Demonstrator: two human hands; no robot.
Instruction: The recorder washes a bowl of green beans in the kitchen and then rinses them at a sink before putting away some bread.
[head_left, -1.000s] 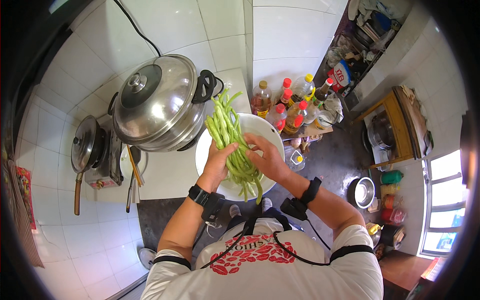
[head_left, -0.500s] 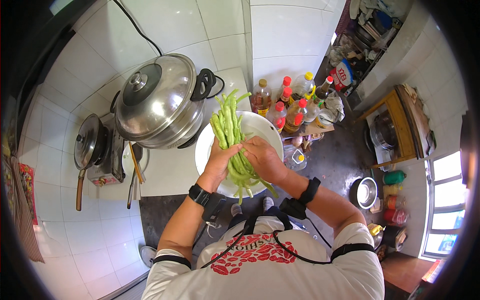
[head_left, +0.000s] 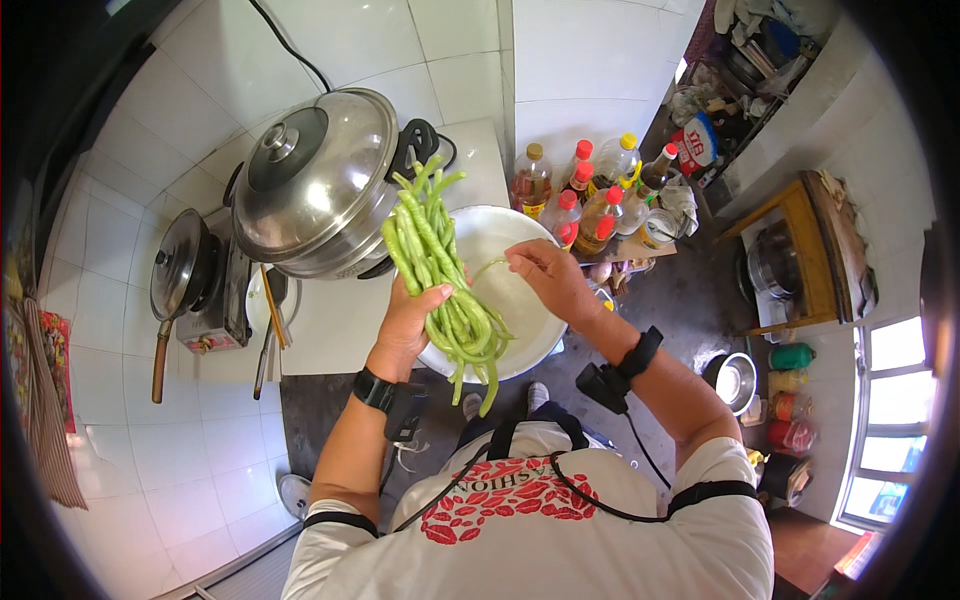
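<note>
A thick bunch of long green beans (head_left: 432, 245) is gripped in my left hand (head_left: 403, 322), the thumb across its middle. The bunch leans to the upper left, and its lower ends hang bent over the near rim of a white basin (head_left: 540, 335). Over the basin's right side, my right hand (head_left: 553, 284) is closed in a pinch on a thin green bean end (head_left: 492, 264) that points toward the bunch. The far tip of that bean end is hard to trace.
Left on the counter (head_left: 335, 335) stands a large lidded steel pot (head_left: 325, 190). Beyond it a lidded pan (head_left: 180, 265) sits on a gas stove (head_left: 222, 325). Several sauce and oil bottles (head_left: 597, 215) crowd the basin's far right. A metal bowl (head_left: 735, 383) lies low at the right.
My hands have come apart: the left has shifted left with the bunch, the right has drawn off it to the right, pinching a thin bean end.
</note>
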